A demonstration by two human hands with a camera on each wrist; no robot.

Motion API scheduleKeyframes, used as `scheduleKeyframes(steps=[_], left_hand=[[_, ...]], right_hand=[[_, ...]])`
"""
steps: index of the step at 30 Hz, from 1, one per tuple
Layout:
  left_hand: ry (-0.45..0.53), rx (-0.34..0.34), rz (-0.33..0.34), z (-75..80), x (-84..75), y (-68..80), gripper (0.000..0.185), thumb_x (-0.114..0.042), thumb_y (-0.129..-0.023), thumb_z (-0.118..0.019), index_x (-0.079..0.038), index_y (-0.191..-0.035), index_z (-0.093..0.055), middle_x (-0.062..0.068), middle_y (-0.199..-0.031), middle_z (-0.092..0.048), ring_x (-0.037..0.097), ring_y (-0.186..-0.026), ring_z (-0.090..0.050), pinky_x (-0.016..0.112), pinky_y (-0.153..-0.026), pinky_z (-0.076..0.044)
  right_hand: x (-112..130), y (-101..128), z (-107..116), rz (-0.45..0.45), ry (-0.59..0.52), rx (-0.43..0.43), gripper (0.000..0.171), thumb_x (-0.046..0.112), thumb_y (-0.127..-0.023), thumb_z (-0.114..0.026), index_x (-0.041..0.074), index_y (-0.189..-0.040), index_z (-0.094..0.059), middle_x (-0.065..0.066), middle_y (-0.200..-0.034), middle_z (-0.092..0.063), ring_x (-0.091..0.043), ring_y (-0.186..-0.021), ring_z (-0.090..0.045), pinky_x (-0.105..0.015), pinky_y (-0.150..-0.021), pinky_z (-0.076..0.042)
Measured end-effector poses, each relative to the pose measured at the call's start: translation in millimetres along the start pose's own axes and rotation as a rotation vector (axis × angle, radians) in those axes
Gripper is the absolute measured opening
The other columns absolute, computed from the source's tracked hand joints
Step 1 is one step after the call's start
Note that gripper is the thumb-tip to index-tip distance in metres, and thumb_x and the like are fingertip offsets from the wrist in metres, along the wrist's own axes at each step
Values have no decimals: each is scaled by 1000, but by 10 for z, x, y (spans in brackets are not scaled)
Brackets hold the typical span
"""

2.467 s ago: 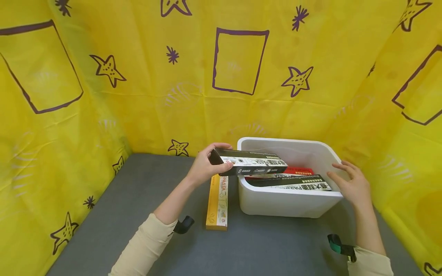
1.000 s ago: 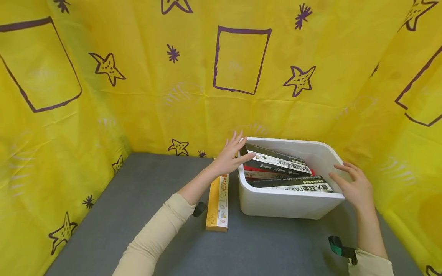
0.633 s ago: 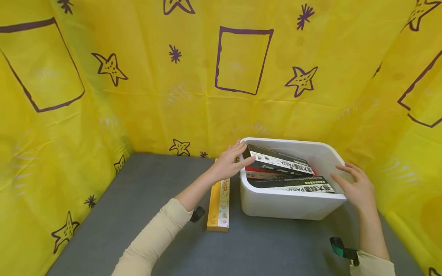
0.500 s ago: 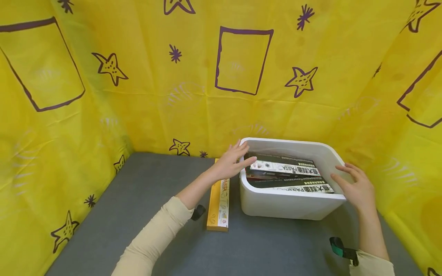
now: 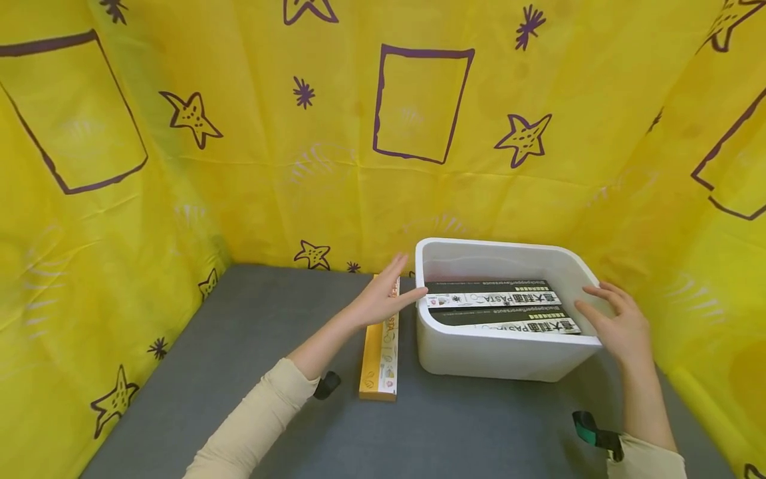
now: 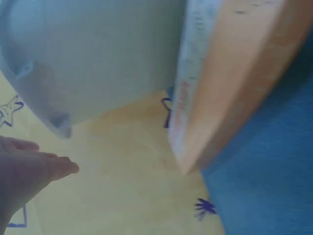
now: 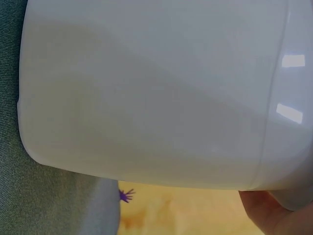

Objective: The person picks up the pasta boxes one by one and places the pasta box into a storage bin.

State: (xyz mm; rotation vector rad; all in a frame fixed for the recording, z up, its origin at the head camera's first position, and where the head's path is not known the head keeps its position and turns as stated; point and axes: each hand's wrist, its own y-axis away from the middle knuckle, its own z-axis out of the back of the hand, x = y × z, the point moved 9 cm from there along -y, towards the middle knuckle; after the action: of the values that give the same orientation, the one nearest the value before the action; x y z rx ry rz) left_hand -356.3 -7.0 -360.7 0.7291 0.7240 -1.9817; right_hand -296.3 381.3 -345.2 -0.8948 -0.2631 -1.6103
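A white bin [image 5: 491, 359] stands on the dark grey table, with two black-and-white pasta boxes lying side by side inside: a rear box [image 5: 491, 299] and a front box [image 5: 514, 318]. My left hand [image 5: 380, 299] is at the bin's left rim, fingers straight and holding nothing, over the far end of an orange pasta box [image 5: 379, 359]. That orange box lies lengthwise on the table, left of the bin; the left wrist view shows it close up. My right hand [image 5: 619, 326] rests on the bin's right rim, thumb inside and fingers along the edge.
Grey table surface [image 5: 239, 352] extends left and in front of the bin. A yellow curtain [image 5: 269, 133] printed with purple stars encloses the back and both sides, close behind the bin. Dark straps hang at both wrists.
My left hand lowered a black pasta box into the bin and let it go; the box dropped flat, covering a red one. The hand then drew back left. My right hand stayed at the rim.
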Motion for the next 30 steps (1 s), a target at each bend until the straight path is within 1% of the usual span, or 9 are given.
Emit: scheduleKeyframes(steps=[3,6,8,11,15,19,22,24,30], left_hand=[[24,-19,46,8,159,94,93,-62,-81,-54,-23,-149,-4,-3,-153,0,16,-139,-3,48,-108,-13],[53,-20,88,-16,347,214,101,-61,-77,-60,-21,-149,0,-1,-153,3,16,-139,-1,47,-109,-12],[65,-7,122,-54,478,310,106,-58,-75,-64,-19,-148,2,1,-154,4,16,-139,0,46,-109,-13],[77,22,155,-125,640,453,110,-52,-74,-69,-15,-148,3,5,-153,4,18,-139,0,45,-109,-12],[76,56,193,-212,778,620,114,-50,-72,-72,-11,-148,4,10,-153,4,22,-139,-1,46,-109,-13],[82,67,222,-284,839,727,121,-51,-68,-75,-8,-147,6,15,-153,3,26,-139,-3,49,-108,-14],[99,68,244,-353,880,798,125,-49,-65,-77,-5,-146,7,18,-152,2,28,-138,-5,49,-107,-15],[113,73,246,-415,902,835,128,-47,-64,-79,-2,-146,8,21,-151,3,30,-138,-6,49,-107,-17],[123,100,196,-602,876,944,135,-39,-57,-85,10,-141,9,30,-147,0,36,-135,-13,50,-105,-21]], right_hand=[[7,-4,9,-1,4,-1,53,39,-88,-57,1,-125,-53,-18,-143,-33,-41,-131,-24,-60,-100,-17],[12,-3,6,-4,10,3,54,40,-88,-56,1,-125,-54,-17,-143,-33,-41,-131,-24,-60,-100,-17],[13,-1,-1,-5,13,7,54,40,-88,-56,1,-126,-54,-17,-143,-33,-41,-131,-24,-60,-100,-17],[4,-1,-5,-12,12,11,54,41,-88,-56,1,-126,-54,-17,-143,-33,-41,-131,-23,-60,-100,-17],[-8,-4,-8,-15,11,16,55,41,-88,-56,1,-125,-53,-17,-144,-32,-42,-131,-23,-61,-99,-17],[-2,-3,6,-7,14,12,54,41,-88,-56,1,-125,-54,-17,-143,-33,-42,-131,-24,-61,-99,-18],[-3,4,11,-8,14,9,54,41,-88,-56,1,-125,-54,-17,-143,-33,-42,-131,-24,-60,-99,-18],[-9,7,13,-11,12,7,54,40,-88,-56,1,-125,-54,-17,-143,-33,-42,-131,-24,-60,-99,-18],[-8,4,7,-7,18,11,54,41,-88,-56,2,-126,-54,-16,-144,-33,-42,-131,-23,-61,-99,-17]])
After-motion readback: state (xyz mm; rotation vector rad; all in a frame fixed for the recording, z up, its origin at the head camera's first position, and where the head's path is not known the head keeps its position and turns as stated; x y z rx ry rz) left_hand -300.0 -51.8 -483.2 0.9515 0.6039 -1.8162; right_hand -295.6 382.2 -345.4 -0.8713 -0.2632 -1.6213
